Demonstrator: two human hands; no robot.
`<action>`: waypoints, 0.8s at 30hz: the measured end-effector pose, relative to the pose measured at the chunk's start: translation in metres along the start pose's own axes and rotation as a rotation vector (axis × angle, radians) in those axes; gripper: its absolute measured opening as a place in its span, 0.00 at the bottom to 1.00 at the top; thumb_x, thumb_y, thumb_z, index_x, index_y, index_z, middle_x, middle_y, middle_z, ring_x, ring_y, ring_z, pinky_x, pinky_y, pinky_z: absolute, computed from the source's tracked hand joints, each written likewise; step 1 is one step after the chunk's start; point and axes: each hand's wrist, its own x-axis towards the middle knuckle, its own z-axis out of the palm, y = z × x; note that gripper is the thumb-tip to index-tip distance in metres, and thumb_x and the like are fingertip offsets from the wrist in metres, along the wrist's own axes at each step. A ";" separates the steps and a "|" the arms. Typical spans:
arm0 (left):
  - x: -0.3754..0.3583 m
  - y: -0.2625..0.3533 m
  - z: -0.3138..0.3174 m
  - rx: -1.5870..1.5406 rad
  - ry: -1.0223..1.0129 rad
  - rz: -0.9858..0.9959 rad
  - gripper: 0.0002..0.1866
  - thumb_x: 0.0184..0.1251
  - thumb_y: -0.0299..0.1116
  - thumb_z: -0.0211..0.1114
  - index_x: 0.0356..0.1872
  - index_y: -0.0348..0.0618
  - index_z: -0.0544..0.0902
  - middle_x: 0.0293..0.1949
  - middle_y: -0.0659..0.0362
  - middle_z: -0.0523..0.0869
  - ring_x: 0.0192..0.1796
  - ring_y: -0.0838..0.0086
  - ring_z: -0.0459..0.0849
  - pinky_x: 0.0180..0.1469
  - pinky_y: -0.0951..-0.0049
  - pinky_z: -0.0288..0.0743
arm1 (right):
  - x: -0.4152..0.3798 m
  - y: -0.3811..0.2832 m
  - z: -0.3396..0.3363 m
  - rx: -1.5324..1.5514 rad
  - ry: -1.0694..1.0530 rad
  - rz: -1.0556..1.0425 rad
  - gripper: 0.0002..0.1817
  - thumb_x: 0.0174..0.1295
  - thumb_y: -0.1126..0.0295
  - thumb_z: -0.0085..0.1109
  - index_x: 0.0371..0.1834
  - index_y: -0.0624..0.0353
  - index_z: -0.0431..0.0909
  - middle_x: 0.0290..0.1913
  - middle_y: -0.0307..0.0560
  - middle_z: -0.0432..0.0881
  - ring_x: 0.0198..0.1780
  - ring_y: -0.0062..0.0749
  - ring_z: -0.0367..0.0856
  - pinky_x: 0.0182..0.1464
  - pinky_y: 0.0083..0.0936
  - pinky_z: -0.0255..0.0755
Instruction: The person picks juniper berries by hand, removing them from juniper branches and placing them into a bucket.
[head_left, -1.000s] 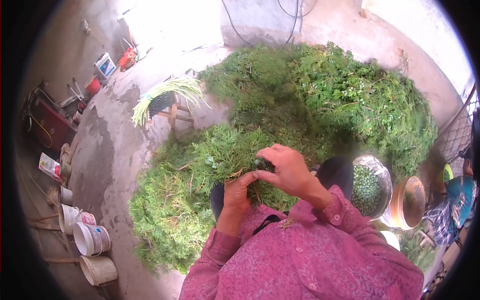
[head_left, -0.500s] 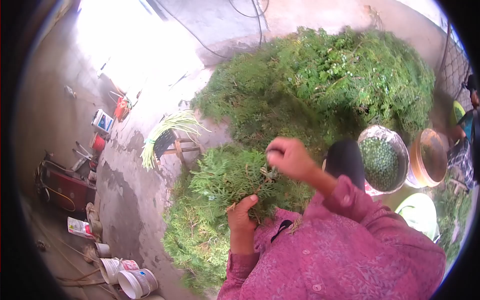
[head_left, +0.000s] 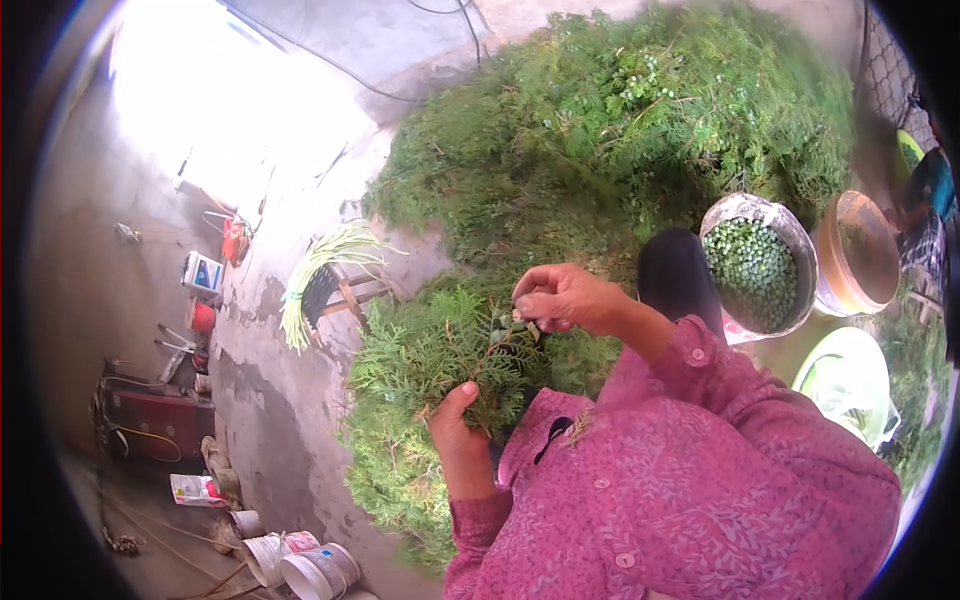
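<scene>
My left hand (head_left: 460,440) is closed around the stem of a leafy evergreen branch (head_left: 455,345), thumb on top. At the branch's upper right end, small green cones (head_left: 503,322) show among the flat sprays. My right hand (head_left: 575,298) is there, its thumb and fingers pinched together against these cones; what lies between the fingertips is hidden. Beyond my dark knee stands a bucket of green cones (head_left: 752,262), well filled. More cut branches (head_left: 395,455) lie beneath my left hand.
A big heap of evergreen branches (head_left: 620,120) lies against the wall. A tan bucket (head_left: 862,250) and a pale green basin (head_left: 845,385) are at the right, near another person (head_left: 930,220). Long green stalks (head_left: 318,275) drape over a small stool. White buckets (head_left: 320,572) lie lower left.
My right hand has moved slightly left and down from a blurred closed fist above the branch to a pinch at its cones. The camera view has shifted slightly; my left hand keeps its hold.
</scene>
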 end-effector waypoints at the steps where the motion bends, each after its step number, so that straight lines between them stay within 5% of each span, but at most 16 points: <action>1: 0.000 -0.002 0.000 0.005 0.000 -0.007 0.19 0.44 0.26 0.61 0.42 0.27 0.76 0.35 0.49 0.82 0.34 0.62 0.82 0.36 0.69 0.78 | -0.002 0.000 0.004 -0.138 -0.006 0.023 0.19 0.57 0.56 0.60 0.41 0.60 0.73 0.28 0.37 0.75 0.24 0.15 0.71 0.22 0.12 0.62; 5: 0.000 0.000 0.004 -0.012 -0.054 0.016 0.24 0.44 0.25 0.61 0.48 0.28 0.73 0.40 0.49 0.81 0.38 0.62 0.82 0.38 0.69 0.79 | 0.006 0.007 0.007 -0.295 -0.077 -0.073 0.22 0.58 0.52 0.57 0.43 0.61 0.73 0.28 0.36 0.75 0.23 0.14 0.70 0.22 0.12 0.60; 8: -0.001 -0.001 0.004 -0.002 -0.076 0.024 0.26 0.43 0.25 0.61 0.50 0.29 0.71 0.42 0.49 0.81 0.39 0.62 0.82 0.38 0.69 0.79 | 0.004 0.005 0.013 -0.096 -0.211 0.034 0.22 0.59 0.50 0.55 0.43 0.60 0.73 0.28 0.35 0.75 0.24 0.14 0.70 0.21 0.12 0.59; 16: -0.001 -0.001 -0.002 0.009 -0.113 -0.005 0.27 0.43 0.24 0.62 0.50 0.29 0.71 0.41 0.49 0.81 0.39 0.62 0.82 0.38 0.69 0.79 | 0.005 0.013 0.007 0.241 -0.313 0.057 0.22 0.57 0.65 0.60 0.53 0.56 0.66 0.34 0.34 0.76 0.26 0.10 0.68 0.21 0.09 0.57; 24: -0.004 0.000 0.005 -0.010 -0.145 0.001 0.31 0.41 0.23 0.62 0.53 0.31 0.69 0.44 0.49 0.80 0.41 0.61 0.82 0.41 0.67 0.79 | -0.001 0.006 0.012 0.249 -0.305 0.072 0.29 0.55 0.68 0.61 0.60 0.55 0.61 0.38 0.36 0.75 0.32 0.12 0.70 0.23 0.10 0.58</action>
